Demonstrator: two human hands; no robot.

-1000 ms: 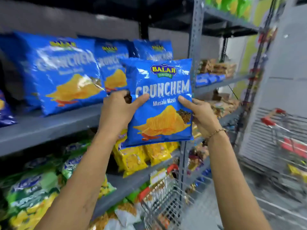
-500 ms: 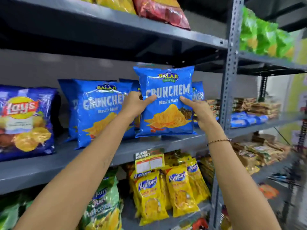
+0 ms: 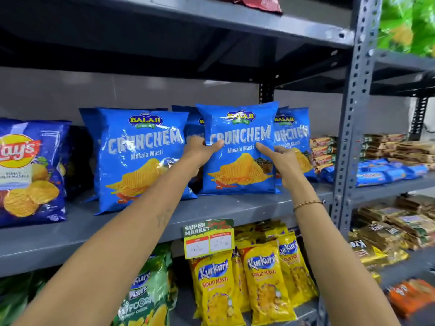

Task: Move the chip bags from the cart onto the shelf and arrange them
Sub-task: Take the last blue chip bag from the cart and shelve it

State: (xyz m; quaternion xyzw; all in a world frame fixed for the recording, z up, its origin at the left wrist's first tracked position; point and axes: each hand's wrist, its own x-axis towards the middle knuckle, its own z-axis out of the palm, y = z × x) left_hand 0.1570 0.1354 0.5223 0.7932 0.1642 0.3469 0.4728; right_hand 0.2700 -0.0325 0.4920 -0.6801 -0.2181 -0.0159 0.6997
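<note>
On the grey shelf [image 3: 235,208], upright blue chip bag [image 3: 237,175], label outward, gripped by left hand [image 3: 200,151] and right hand [image 3: 280,158].

Blue Crunchem chip bag [image 3: 240,161] upright on grey shelf [image 3: 235,208], bottom edge on shelf board, front label facing out, puffed and sealed. More blue Crunchem bags: one [image 3: 141,158] upright to its left, nearer shelf front, others partly hidden behind [image 3: 294,135]. Blue Lay's bag [image 3: 30,172] at far left, upright.
</note>
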